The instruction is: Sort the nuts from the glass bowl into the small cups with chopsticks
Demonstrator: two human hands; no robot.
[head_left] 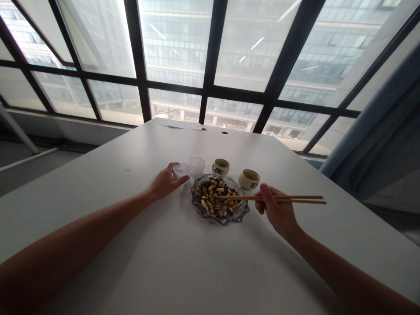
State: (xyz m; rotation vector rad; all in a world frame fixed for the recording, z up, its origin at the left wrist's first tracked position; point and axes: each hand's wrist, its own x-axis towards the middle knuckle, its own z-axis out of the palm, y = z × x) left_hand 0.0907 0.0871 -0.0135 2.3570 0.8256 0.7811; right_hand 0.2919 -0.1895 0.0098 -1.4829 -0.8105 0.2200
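A glass dish (242, 211) full of mixed nuts and seeds (216, 197) sits in the middle of the white table (157, 262). My right hand (277, 210) is closed round a pair of wooden chopsticks (295, 199), whose tips reach over the nuts. My left hand (166, 181) grips a small clear plastic cup (182, 169) just left of the dish. A second clear plastic cup (197, 165) stands beside it. Two cream ceramic cups (221, 166) (249, 179) stand behind the dish.
Large black-framed windows (210, 87) rise behind the table's far edge. A blue curtain (387, 131) hangs at the right. Small dark marks and a sheet of paper (177, 126) lie near the far edge.
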